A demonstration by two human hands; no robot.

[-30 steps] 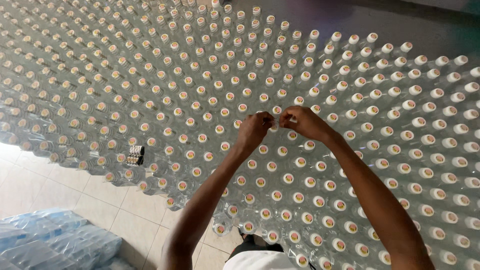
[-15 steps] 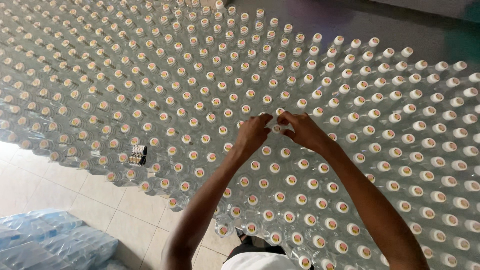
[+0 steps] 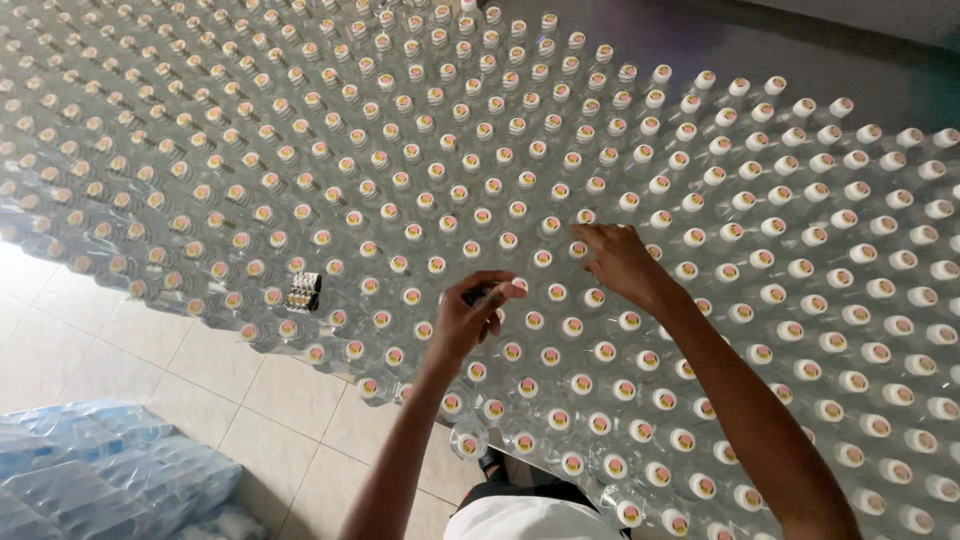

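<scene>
A wide field of clear plastic bottles [image 3: 760,300] stands upright in tight rows, each with a white cap; many caps carry a small round coloured sticker. My left hand [image 3: 470,318] hovers over the near rows with its fingers curled around a small dark object. My right hand [image 3: 622,262] reaches further out. Its fingertips rest on the bottle caps around one white cap [image 3: 585,216]. Whether its fingers pinch anything is hidden.
A small striped block [image 3: 303,290] lies on top of the bottles to the left of my hands. Pale floor tiles [image 3: 200,370] show at the lower left, with shrink-wrapped bottle packs [image 3: 100,480] in the corner. A dark floor [image 3: 700,40] lies beyond the bottles.
My hands were together over one spot; they have now come apart. The left has drawn back toward me, and the right has stayed out over the caps.
</scene>
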